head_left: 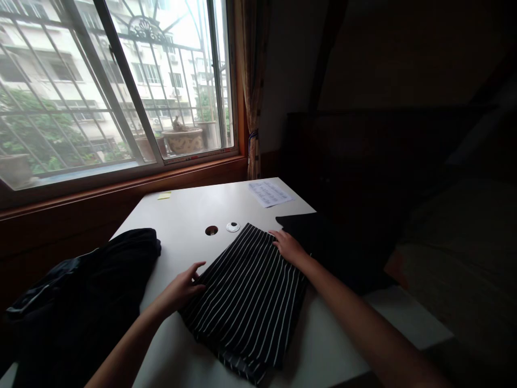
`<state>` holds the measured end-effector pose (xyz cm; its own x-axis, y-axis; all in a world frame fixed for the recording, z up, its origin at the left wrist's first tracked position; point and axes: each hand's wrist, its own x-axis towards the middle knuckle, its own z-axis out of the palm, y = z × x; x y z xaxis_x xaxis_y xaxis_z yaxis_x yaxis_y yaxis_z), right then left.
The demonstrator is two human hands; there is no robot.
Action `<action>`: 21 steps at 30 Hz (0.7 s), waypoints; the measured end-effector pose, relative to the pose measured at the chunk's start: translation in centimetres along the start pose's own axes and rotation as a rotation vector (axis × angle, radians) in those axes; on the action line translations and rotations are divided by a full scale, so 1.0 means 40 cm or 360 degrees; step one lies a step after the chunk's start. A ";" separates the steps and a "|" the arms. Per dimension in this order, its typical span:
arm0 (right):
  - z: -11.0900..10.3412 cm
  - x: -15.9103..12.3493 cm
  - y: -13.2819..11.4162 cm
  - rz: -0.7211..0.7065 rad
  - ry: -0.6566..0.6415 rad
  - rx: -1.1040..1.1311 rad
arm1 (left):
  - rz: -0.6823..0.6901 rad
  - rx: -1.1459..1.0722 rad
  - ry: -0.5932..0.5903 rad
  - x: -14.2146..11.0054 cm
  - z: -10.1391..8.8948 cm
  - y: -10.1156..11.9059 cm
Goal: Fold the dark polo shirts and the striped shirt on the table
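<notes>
A folded black cloth with thin white stripes [246, 296], perhaps a garment, lies at a slant on the white table, its near end layered and uneven. At its left edge is my left hand [183, 288], thumb and fingers apart, the thumb close to or touching the fabric. My right hand [288, 248] rests with outstretched fingers on the far right edge of the cloth. Neither hand visibly grips it. Just beyond my right hand and forearm, a plain dark cloth [335, 242] spreads over the table's right side, its outline lost in shadow.
On the left of the white table [181, 215] lies a heap of dark clothing [92, 296]. Farther back are a round cable hole [211, 230], its white cover [233, 227], printed papers [271, 193] and yellow sticky notes [164, 195]. A barred window [121, 81] stands behind.
</notes>
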<state>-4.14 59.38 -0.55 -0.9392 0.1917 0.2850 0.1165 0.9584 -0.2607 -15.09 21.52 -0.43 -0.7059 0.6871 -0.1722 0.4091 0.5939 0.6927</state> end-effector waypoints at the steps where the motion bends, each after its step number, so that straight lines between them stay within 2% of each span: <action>1: -0.003 0.005 -0.006 -0.0026 0.0004 0.0005 | -0.0027 -0.0066 -0.0044 -0.007 -0.002 -0.002; 5: -0.004 -0.005 -0.041 -0.0145 0.0024 0.0039 | -0.0014 -0.0209 -0.0097 -0.040 -0.006 -0.028; 8: 0.009 -0.062 -0.085 -0.0285 0.0009 0.0090 | 0.0053 -0.0161 -0.0066 -0.059 -0.005 -0.055; 12: 0.034 -0.193 -0.147 -0.0930 -0.0161 0.0433 | 0.0251 -0.0015 -0.0001 -0.080 -0.004 -0.079; 14: 0.037 -0.258 -0.166 -0.1139 -0.0261 0.0623 | 0.0413 0.0102 0.0059 -0.093 -0.003 -0.087; 17: 0.021 -0.328 -0.166 -0.1170 -0.0385 0.0824 | 0.0621 0.0302 0.0101 -0.121 -0.005 -0.100; 21: -0.023 -0.368 -0.118 -0.1088 -0.0460 0.0884 | 0.0767 0.0489 0.0018 -0.168 -0.021 -0.119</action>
<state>9.43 52.24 -2.65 -0.7994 -0.5095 0.3183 -0.5939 0.5902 -0.5468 -12.81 13.71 -1.98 -0.4032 0.9071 0.1212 0.8346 0.3101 0.4554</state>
